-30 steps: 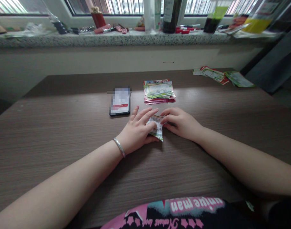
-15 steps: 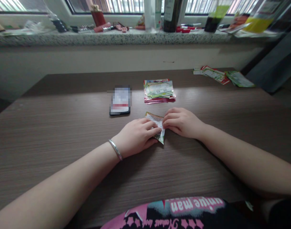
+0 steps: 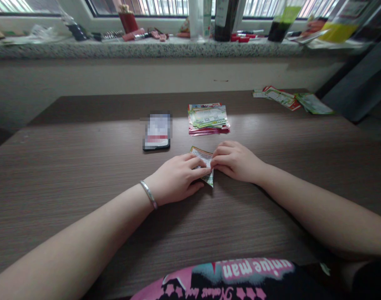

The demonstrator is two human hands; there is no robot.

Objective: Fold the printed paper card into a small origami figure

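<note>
Beneath the left hand (image 3: 178, 179), lying loosely open, the printed paper (image 3: 202, 154) is resting on the table (image 3: 93, 146) while the right hand (image 3: 235, 160) is pinching its right edge, apparently creasing it, which is calling for steady pressure. Beyond both grips, a phone (image 3: 158, 131) and paper stack (image 3: 209, 117) are lying out of the way.
</note>
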